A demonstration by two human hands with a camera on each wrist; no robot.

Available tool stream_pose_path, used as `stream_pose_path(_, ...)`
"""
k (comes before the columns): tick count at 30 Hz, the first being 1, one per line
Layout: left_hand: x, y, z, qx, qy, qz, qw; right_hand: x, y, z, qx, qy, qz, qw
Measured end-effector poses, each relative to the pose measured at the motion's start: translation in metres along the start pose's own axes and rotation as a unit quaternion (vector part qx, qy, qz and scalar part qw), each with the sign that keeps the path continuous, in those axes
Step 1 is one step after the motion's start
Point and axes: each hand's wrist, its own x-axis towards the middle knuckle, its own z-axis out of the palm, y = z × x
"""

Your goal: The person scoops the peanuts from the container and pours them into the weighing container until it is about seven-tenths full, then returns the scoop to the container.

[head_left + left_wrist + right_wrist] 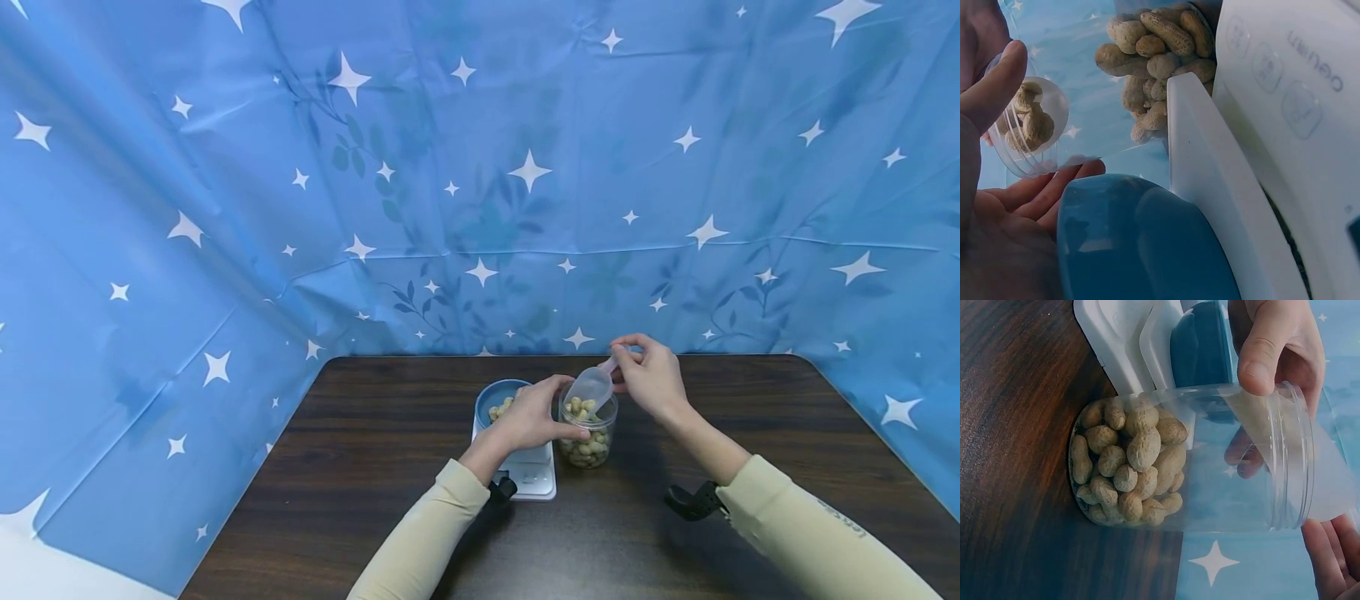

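i find the clear jar [1225, 503] upright on the dark table [375, 467], just right of the white scale [534, 487] bearing the blue bowl [1141, 244]. the left hand [528, 418] is partly spread round the jar's neck, thumb on the near side, and grips it. the right hand [651, 379] pinches the handle of the translucent scoop [590, 386], fingers closed, its head dipping into the jar's mouth. whether peanuts lie in the scoop i cannot tell. i judge the jar light, thin-walled plastic, smooth and apt to slip; the ridged neck is the sound hold, lightly pressed. the scoop i judge light and slightly flexible, best taken by the handle. the peanuts [1127, 464] appear dry, rough and light, with shells that could crack under force.
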Motion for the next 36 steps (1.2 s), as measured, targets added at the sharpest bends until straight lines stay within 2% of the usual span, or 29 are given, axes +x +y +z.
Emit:
stream_pose_path(18, 0.001, -0.003, -0.002, 0.002, -0.010, 0.009, 0.9999, -0.003, 0.006, -0.005, 0.075, 0.025, 0.034, 0.996)
stream_pose_path(36, 0.001, -0.001, -0.004, 0.007, -0.015, 0.001, 0.9999, -0.001, 0.010, -0.016, 0.086, 0.057, 0.054, 0.993)
